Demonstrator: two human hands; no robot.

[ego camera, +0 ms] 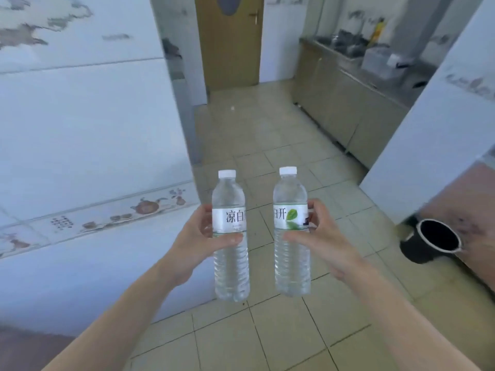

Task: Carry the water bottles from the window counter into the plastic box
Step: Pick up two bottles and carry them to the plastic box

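Observation:
Two clear water bottles with white caps and white labels are held upright in front of me, above the tiled floor. My left hand grips the left water bottle around its label, thumb across the front. My right hand grips the right water bottle, whose label shows a green leaf. The bottles stand side by side, a small gap apart. No plastic box and no window counter are in view.
A tiled wall runs close on the left. A brown door closes the far end of the passage. A kitchen counter with cabinets lines the right. A black bucket sits on the floor at right by a wall corner.

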